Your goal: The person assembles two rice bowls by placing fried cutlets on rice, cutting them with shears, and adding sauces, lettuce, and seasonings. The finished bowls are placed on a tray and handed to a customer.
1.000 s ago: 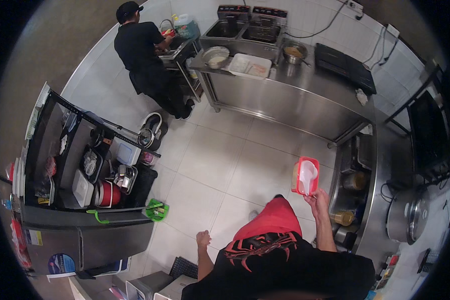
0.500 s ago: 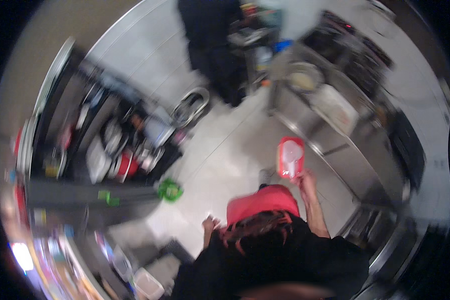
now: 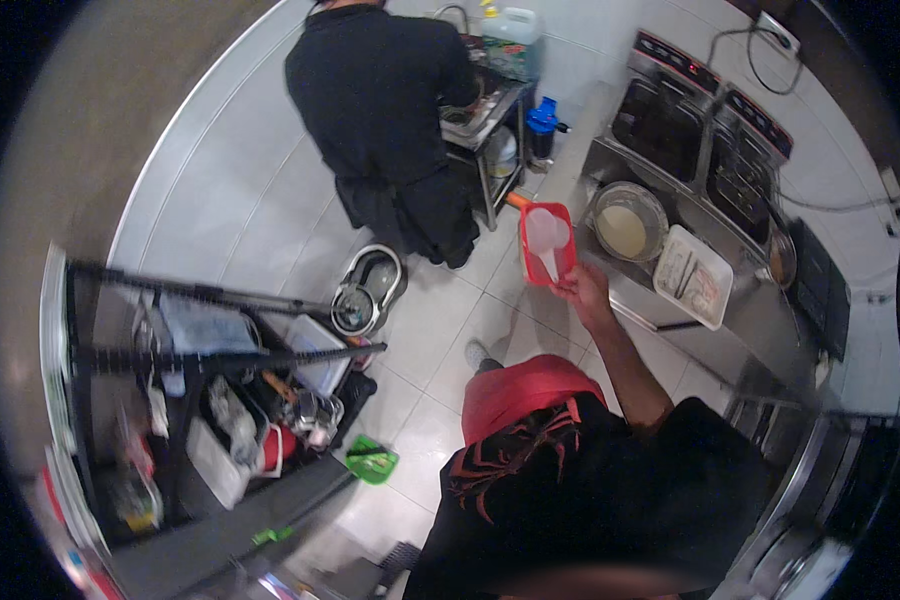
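My right hand (image 3: 582, 288) is out in front of me, its fingers closed on the near end of a shallow red plastic tray (image 3: 531, 270). A translucent whitish scoop-like piece (image 3: 547, 235) lies in the tray, its narrow end pointing toward my hand. The tray is in the air, left of the steel counter. On that counter, nearest to it, stand a round tub of pale batter-like liquid (image 3: 627, 230) and a white rectangular container (image 3: 692, 275) with whitish, powdery-looking contents. My left hand is out of sight.
A person in black (image 3: 380, 120) stands with their back to me at a small sink (image 3: 467, 120). Two fryers (image 3: 660, 130) line the right wall. A mop bucket (image 3: 368, 290) and a green dustpan-like piece (image 3: 372, 460) are on the floor by a crowded black rack (image 3: 220, 355).
My view has turned and moved nearer the sink and counter. My right arm reaches farther forward with the red tray. My left hand, visible earlier, has left the view.
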Tool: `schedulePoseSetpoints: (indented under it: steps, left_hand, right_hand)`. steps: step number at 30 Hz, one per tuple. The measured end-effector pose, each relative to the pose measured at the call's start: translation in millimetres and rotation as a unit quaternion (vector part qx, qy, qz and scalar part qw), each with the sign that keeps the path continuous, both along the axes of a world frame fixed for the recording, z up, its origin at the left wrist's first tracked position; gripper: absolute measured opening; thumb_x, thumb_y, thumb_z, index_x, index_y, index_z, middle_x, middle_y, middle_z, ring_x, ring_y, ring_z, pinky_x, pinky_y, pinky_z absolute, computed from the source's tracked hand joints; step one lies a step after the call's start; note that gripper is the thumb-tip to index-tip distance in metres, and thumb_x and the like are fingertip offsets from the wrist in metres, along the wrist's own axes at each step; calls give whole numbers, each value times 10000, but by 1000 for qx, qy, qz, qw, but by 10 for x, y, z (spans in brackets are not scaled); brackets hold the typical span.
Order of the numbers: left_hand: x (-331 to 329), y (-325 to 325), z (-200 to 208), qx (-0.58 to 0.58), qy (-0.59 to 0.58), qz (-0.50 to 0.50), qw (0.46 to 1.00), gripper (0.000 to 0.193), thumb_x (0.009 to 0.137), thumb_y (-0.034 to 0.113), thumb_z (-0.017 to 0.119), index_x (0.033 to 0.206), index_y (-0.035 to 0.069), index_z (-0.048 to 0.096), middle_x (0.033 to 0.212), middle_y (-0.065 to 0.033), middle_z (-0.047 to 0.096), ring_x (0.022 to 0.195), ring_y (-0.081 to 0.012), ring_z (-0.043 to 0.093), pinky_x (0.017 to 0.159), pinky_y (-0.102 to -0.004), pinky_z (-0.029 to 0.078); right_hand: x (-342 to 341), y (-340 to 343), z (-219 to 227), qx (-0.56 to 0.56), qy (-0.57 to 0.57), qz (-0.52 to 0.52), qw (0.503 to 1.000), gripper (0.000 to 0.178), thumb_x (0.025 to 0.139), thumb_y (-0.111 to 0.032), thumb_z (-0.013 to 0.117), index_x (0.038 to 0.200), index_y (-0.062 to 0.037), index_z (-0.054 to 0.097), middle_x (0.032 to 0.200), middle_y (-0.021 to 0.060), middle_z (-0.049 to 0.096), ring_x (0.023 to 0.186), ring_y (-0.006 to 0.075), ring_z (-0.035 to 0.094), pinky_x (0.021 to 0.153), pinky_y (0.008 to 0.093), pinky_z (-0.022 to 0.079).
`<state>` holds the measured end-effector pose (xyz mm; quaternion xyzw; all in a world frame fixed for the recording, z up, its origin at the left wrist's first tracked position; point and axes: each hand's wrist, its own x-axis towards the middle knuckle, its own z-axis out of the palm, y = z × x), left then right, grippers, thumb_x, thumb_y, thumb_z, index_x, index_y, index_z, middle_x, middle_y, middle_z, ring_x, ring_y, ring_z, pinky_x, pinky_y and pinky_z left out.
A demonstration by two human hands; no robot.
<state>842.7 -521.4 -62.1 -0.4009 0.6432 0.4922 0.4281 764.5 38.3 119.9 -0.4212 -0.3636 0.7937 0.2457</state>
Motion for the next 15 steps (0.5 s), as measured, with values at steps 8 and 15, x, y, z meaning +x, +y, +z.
schedulePoseSetpoints:
  steps: [8,15]
  left_hand:
    - [-2829,761,370,5,69,11,998,414,965,377,595,1219,54,543,1004,-110,657,886,-284,679,705,-441,560]
    - [-3926,1582,676,-62,192,9,979,328,969,371,567,1164,107,560,1005,-97,670,868,-255,676,713,-407,547]
  right_hand:
    - [-1711,1069,136,7,2,-125,992,196,882,-80,567,1029,47,539,955,164,639,780,272,699,754,372,649]
    - [-2793,2293,-329,-22,19,-240,970,156,870,-27,505,953,100,542,912,168,630,723,273,699,613,336,652]
